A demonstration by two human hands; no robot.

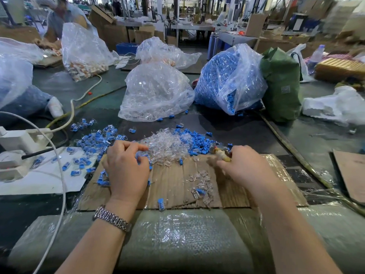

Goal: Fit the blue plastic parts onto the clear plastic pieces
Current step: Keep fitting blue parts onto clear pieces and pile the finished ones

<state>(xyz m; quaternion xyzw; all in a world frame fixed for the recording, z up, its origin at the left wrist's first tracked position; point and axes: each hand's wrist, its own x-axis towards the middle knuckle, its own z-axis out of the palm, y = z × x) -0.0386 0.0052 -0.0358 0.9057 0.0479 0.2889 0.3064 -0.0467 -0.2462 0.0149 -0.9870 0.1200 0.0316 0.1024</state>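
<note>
White foam blocks [18,143] and a white cable [62,175] sit at the near left, beside a white sheet [42,180] strewn with blue-and-clear pieces [92,139]. At the far left another person [61,18] works behind a clear bag of pale and orange bits [84,54]. No writing can be read anywhere.

The left hand [126,167], with a metal watch [111,218] on its wrist, curls its fingers round a few small blue parts at the left edge of the cardboard sheet [171,184]. The loose clear plastic pieces [164,145] lie heaped just past the far edge of that cardboard, with the blue plastic parts [195,141] piled against them on the right; a few more of each lie scattered on the cardboard.

Farther back stand a clear bag of clear pieces [156,91] and, to its right, a clear bag of blue parts [227,78], then a green bag [281,84].

The right hand [246,167] pinches a small yellowish thing [223,156], blurred beyond telling. White plastic [335,107] lies at the far right.
</note>
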